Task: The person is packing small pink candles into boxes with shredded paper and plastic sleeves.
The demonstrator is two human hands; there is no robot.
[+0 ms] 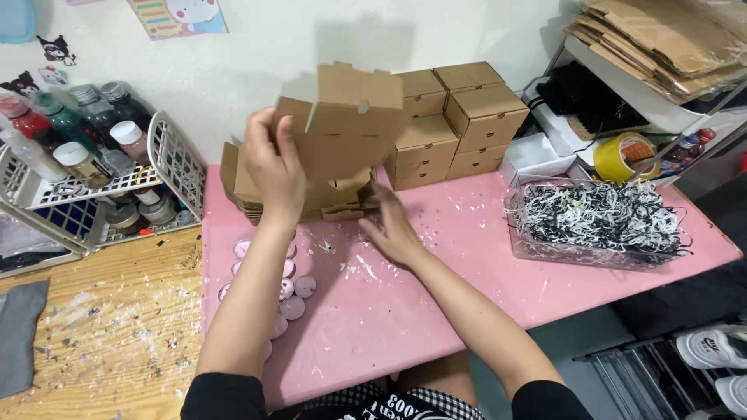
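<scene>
My left hand (274,167) grips the left edge of a flat, unfolded brown cardboard box blank (342,124) and holds it upright above the pink table (467,264). Beneath it lies a stack of flat cardboard blanks (241,190) at the table's back. My right hand (393,229) rests low on the table by the right end of that stack, its fingers touching the cardboard there. Behind stand several folded brown boxes (455,117), piled against the wall.
A clear bin of black and white shredded paper (599,222) sits at the right. Round pink discs (292,292) lie by my left forearm. A white wire rack of paint bottles (85,155) stands left. A yellow tape roll (622,155) and a shelf of cardboard sheets (661,39) are at the right rear.
</scene>
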